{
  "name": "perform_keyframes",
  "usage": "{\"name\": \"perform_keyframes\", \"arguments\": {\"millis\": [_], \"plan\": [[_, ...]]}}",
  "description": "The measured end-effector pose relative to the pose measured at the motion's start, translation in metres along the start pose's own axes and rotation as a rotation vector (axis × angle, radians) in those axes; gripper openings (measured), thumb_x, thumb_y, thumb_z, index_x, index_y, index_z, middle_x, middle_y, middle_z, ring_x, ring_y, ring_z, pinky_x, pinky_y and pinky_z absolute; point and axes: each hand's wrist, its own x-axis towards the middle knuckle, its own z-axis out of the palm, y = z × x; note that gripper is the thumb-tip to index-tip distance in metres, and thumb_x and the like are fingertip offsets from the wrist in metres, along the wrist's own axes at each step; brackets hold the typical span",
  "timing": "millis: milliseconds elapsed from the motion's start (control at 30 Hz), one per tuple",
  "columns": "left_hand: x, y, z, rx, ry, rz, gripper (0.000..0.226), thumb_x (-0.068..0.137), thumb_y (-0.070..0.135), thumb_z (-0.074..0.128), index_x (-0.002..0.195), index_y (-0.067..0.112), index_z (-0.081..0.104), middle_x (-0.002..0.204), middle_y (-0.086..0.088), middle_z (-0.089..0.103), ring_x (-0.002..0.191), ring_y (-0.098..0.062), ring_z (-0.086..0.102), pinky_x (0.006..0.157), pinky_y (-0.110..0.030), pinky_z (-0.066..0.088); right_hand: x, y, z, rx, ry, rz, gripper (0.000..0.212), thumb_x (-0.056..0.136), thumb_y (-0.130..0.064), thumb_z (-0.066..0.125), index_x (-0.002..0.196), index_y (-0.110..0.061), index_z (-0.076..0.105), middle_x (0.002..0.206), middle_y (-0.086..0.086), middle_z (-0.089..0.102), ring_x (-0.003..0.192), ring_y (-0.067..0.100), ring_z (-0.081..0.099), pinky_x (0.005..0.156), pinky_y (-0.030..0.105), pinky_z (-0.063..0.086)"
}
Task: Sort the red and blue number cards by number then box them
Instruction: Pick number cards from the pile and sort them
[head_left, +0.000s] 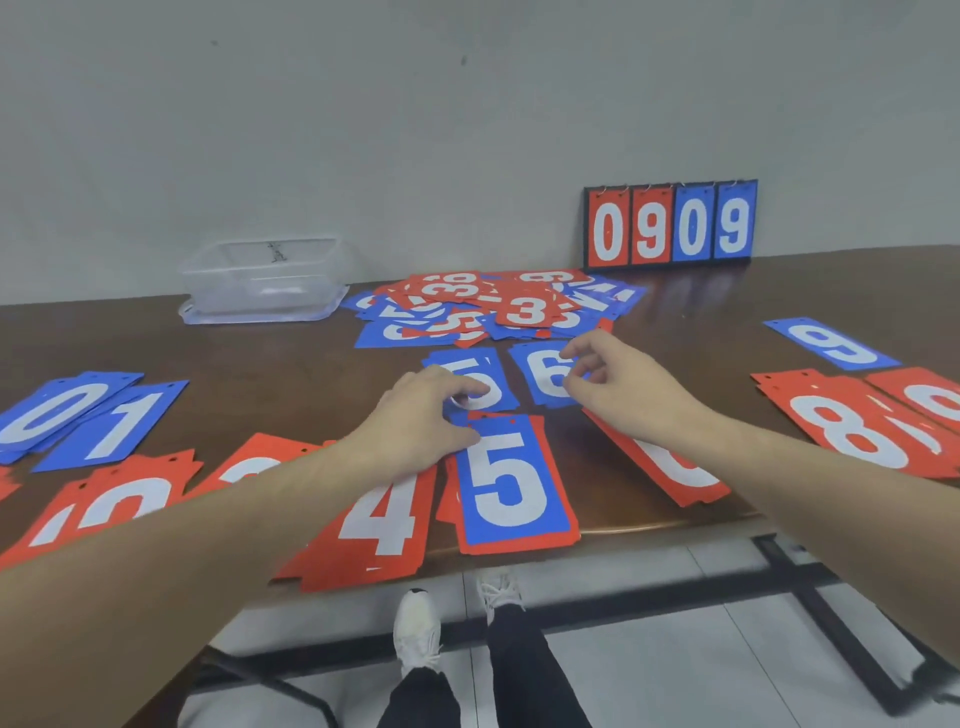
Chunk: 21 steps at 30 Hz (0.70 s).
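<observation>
Head view: the blue 5 cards (480, 384) and the blue 6 card (545, 376) lie side by side at table centre, long axes running away from the person, between the unsorted pile (493, 306) and the near sorted 5 stack (511, 483). The left hand (426, 415) rests curled fingertips on the blue 5 cards. The right hand (618, 379), nearer the 6, pinches that card's right edge; the clear box (265, 280) stands far left.

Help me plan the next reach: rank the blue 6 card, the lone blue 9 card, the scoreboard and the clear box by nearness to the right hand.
1. Blue 6 card, under the right hand.
2. Blue 9 card, to its right.
3. Scoreboard, at the wall.
4. Clear box, far left.
</observation>
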Motion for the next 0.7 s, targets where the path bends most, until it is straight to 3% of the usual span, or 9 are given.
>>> {"name": "perform_keyframes", "arguments": {"millis": [67,167,267,333,433,567,700], "plan": [[0.005,-0.004,-0.001,-0.015,0.005,0.031,0.048,0.086,0.036,0.076,0.131,0.037,0.059,0.120,0.014,0.057,0.104,-0.003,0.051,0.091,-0.017,0.042,0.006,0.000,0.004,0.016,-0.010,-0.008,0.021,0.096,-0.027,0.061,0.116,-0.031,0.055,0.101,-0.015,0.063,0.093,0.011,0.063,0.080,0.029,0.051],[0.006,-0.005,-0.002,0.055,-0.055,0.050,0.065,0.079,0.062,0.071,0.138,0.041,0.052,0.128,0.023,0.048,0.125,-0.006,0.040,0.107,-0.032,0.034,0.012,0.000,0.010,-0.024,-0.064,-0.067,0.024,0.094,-0.038,0.066,0.116,-0.032,0.058,0.102,-0.016,0.064,0.098,0.005,0.060,0.084,0.026,0.050],[0.000,-0.006,-0.001,0.186,-0.143,0.081,0.083,0.073,0.080,0.061,0.145,0.043,0.044,0.145,0.022,0.042,0.135,-0.006,0.029,0.110,-0.035,0.021,0.013,-0.005,0.016,-0.128,-0.163,-0.180,0.029,0.089,-0.049,0.071,0.113,-0.035,0.063,0.102,-0.021,0.063,0.099,-0.016,0.048,0.080,0.007,0.040],[-0.004,-0.008,0.001,0.291,-0.198,0.102,0.088,0.072,0.085,0.052,0.148,0.041,0.041,0.150,0.021,0.036,0.140,-0.006,0.022,0.110,-0.036,0.014,0.015,-0.008,0.019,-0.123,-0.169,-0.207,0.029,0.089,-0.049,0.070,0.113,-0.034,0.064,0.104,-0.021,0.062,0.097,-0.022,0.044,0.078,0.002,0.037],[-0.004,-0.007,0.001,0.336,-0.211,0.113,0.082,0.075,0.083,0.050,0.146,0.041,0.044,0.150,0.021,0.033,0.141,-0.006,0.017,0.111,-0.037,0.012,0.018,-0.003,0.022,-0.107,-0.114,-0.185,0.022,0.092,-0.049,0.066,0.110,-0.037,0.064,0.107,-0.020,0.063,0.104,-0.003,0.050,0.080,0.011,0.040],[-0.005,-0.005,0.001,0.297,-0.186,0.112,0.072,0.079,0.078,0.055,0.141,0.041,0.050,0.146,0.025,0.039,0.139,-0.007,0.020,0.107,-0.036,0.014,0.009,0.000,0.017,-0.151,-0.113,-0.175,0.019,0.092,-0.051,0.064,0.109,-0.042,0.059,0.108,-0.020,0.063,0.111,0.006,0.052,0.090,0.024,0.045],[-0.009,-0.007,0.006,0.228,-0.165,0.094,0.071,0.080,0.076,0.055,0.142,0.042,0.050,0.146,0.027,0.040,0.139,-0.006,0.023,0.105,-0.033,0.015,-0.016,-0.007,0.010,-0.245,-0.281,-0.249,0.062,0.081,-0.066,0.068,0.136,-0.042,0.051,0.134,-0.025,0.056,0.127,-0.001,0.043,0.112,0.034,0.034]]}}
